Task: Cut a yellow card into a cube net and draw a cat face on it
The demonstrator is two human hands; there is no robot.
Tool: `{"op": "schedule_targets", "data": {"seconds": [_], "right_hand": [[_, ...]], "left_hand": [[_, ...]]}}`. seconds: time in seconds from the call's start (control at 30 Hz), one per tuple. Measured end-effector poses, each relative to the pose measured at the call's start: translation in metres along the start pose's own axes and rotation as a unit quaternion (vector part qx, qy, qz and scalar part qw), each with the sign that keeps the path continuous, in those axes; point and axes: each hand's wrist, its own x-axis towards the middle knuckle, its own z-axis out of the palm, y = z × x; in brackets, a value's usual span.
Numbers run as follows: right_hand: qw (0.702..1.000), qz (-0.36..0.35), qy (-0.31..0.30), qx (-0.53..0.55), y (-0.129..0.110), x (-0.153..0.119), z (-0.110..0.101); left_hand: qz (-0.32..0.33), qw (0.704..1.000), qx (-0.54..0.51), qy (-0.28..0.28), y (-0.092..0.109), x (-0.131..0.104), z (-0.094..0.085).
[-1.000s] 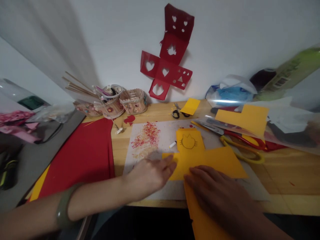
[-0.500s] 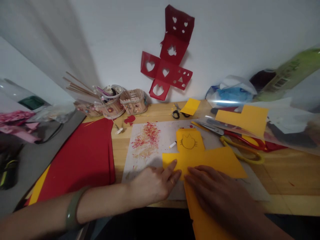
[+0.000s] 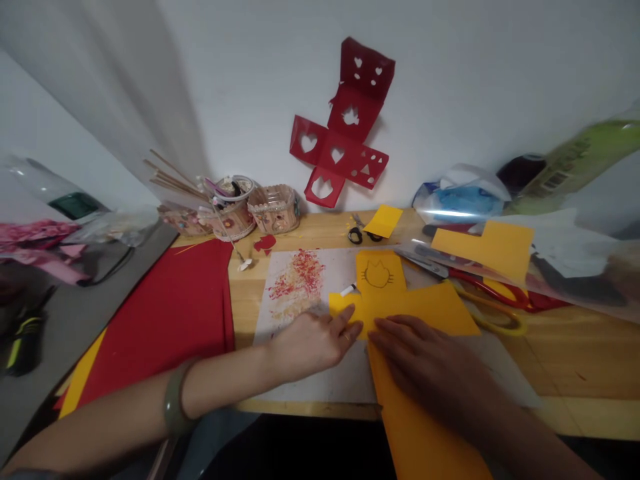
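Observation:
A yellow cross-shaped paper cutout [image 3: 430,307] lies on a white sheet, a cat's head with whiskers drawn on its upper flap. Its long lower strip hangs over the table's front edge. My left hand [image 3: 320,340] rests on the cutout's left side, index finger and thumb stretched out and apart, the other fingers curled. Flat across the fold at the top of the lower strip lies my right hand [image 3: 425,360], fingers extended and pressing the paper. Just beyond the left flap is a small white marker or cap [image 3: 348,289].
Scissors with red handles [image 3: 495,290] and yellow-handled scissors [image 3: 495,320] lie at right, partly under plastic. Red paper sheets [image 3: 170,307] are stacked at left. Decorated baskets [image 3: 275,210] stand by the wall, where a red cutout [image 3: 345,133] hangs. Small black-handled scissors [image 3: 356,235] lie behind.
The view has shifted slightly. The yellow cutout has turned a little, and its upper flap now lies straighter. Both hands stay on the paper near the same fold.

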Motion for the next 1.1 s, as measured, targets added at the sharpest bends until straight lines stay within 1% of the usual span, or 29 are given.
{"op": "schedule_targets", "data": {"seconds": [0.13, 0.23, 0.37, 0.5, 0.57, 0.63, 0.73, 0.93, 1.1], "right_hand": [[1.000, 0.007, -0.012, -0.001, -0.002, 0.002, -0.002], [1.000, 0.010, -0.016, 0.002, -0.001, 0.005, -0.004], [1.000, 0.001, -0.010, 0.019, 0.002, 0.008, -0.006], [1.000, 0.001, -0.005, 0.008, 0.003, 0.012, -0.007], [1.000, -0.001, -0.013, 0.004, 0.003, 0.014, -0.007], [0.999, -0.003, -0.035, -0.003, 0.004, 0.017, -0.006], [0.998, 0.008, -0.059, -0.016, 0.004, 0.020, -0.004], [0.998, 0.010, -0.066, -0.014, 0.005, 0.021, 0.000], [0.997, -0.020, -0.075, -0.014, 0.011, 0.018, 0.000]], "left_hand": [[-0.011, 1.000, -0.012, 0.016, 0.003, -0.001, 0.005], [-0.010, 1.000, -0.017, 0.024, 0.004, -0.001, 0.006], [-0.011, 1.000, -0.022, 0.018, 0.002, 0.000, 0.001], [-0.008, 1.000, -0.006, 0.006, 0.002, 0.000, 0.000], [-0.005, 1.000, -0.002, -0.002, 0.002, 0.000, 0.000], [-0.003, 1.000, -0.005, -0.008, 0.003, 0.000, 0.000], [-0.009, 1.000, -0.005, -0.006, 0.004, 0.000, 0.000], [-0.014, 1.000, -0.009, 0.006, 0.004, 0.000, 0.002], [-0.007, 1.000, -0.011, 0.008, 0.002, 0.000, 0.002]]}}
